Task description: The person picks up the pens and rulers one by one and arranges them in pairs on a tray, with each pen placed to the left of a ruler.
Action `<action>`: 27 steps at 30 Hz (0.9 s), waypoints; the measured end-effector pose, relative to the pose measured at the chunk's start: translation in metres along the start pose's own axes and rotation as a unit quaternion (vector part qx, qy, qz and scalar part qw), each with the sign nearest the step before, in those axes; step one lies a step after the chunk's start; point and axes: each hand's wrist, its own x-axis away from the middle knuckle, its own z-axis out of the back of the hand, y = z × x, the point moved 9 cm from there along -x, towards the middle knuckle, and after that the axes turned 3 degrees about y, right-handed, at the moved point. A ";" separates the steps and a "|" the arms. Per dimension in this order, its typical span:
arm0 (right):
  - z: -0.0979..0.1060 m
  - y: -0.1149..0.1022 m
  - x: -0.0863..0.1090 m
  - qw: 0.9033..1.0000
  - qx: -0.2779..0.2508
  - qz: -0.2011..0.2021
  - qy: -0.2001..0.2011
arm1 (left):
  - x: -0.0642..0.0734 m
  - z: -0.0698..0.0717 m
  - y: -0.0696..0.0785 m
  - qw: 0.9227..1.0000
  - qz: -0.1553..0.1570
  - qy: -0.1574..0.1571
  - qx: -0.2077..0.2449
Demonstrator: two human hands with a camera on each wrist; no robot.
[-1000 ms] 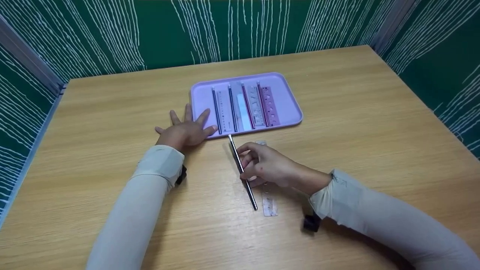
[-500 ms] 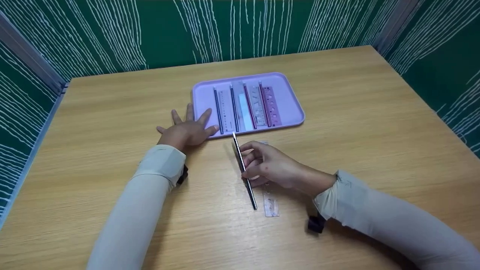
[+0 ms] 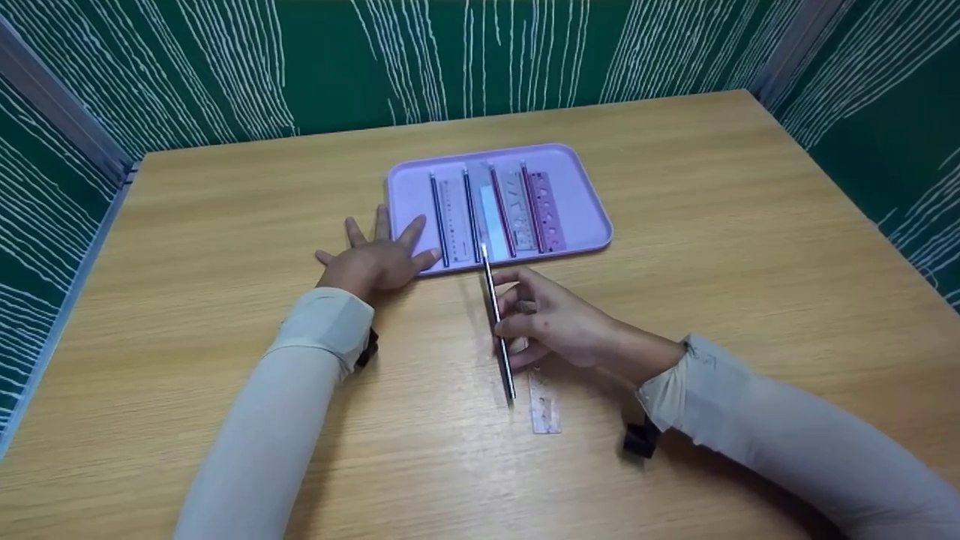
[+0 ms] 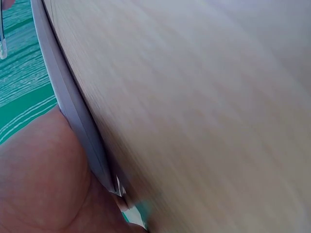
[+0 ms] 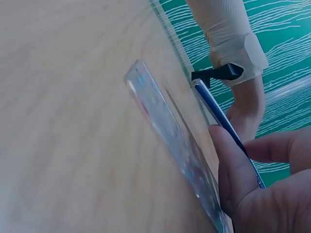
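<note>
My right hand (image 3: pixel 559 321) pinches a dark pencil (image 3: pixel 504 367) between thumb and fingers, just in front of the tray. The pencil's pale far end overlaps the tray's front rim in the head view; its blue side (image 5: pixel 221 114) shows in the right wrist view. Below that hand a clear plastic ruler (image 3: pixel 545 412) lies on the table, partly hidden by it. With fingers spread, my left hand (image 3: pixel 375 262) rests at the front left corner of the lilac tray (image 3: pixel 589 217). In the left wrist view, the hand (image 4: pixel 39 179) touches the tray's edge (image 4: pixel 73 92).
On the tray lie dark blue pencils (image 3: pixel 438 217), red pencils (image 3: pixel 501 214), a clear ruler (image 3: pixel 453 221), a pale blue strip (image 3: pixel 491 225), a clear stencil ruler (image 3: pixel 517 206) and a pink stencil ruler (image 3: pixel 550 217). Green walls with white lines surround the wooden table (image 3: pixel 225 225).
My right hand has moved slightly forward and right with the pencil, whose far end now overlaps the tray's front rim. The left hand stays at the tray corner.
</note>
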 end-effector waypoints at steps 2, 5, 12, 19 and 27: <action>0.004 -0.002 -0.001 1.000 0.001 0.001 0.004 | 0.001 0.000 0.000 1.000 -0.001 0.000 0.001; 0.013 -0.004 -0.002 1.000 0.002 0.003 0.012 | 0.002 0.000 0.000 1.000 0.000 -0.001 0.005; 0.035 -0.011 -0.008 0.999 -0.001 0.018 0.029 | 0.002 0.001 0.000 1.000 0.003 0.000 0.016; 0.056 -0.009 -0.015 0.999 0.010 0.009 0.049 | 0.003 0.001 0.000 1.000 0.001 0.001 0.012; 0.083 -0.013 -0.029 0.995 0.044 0.020 0.082 | 0.001 0.001 -0.001 1.000 0.005 -0.002 0.014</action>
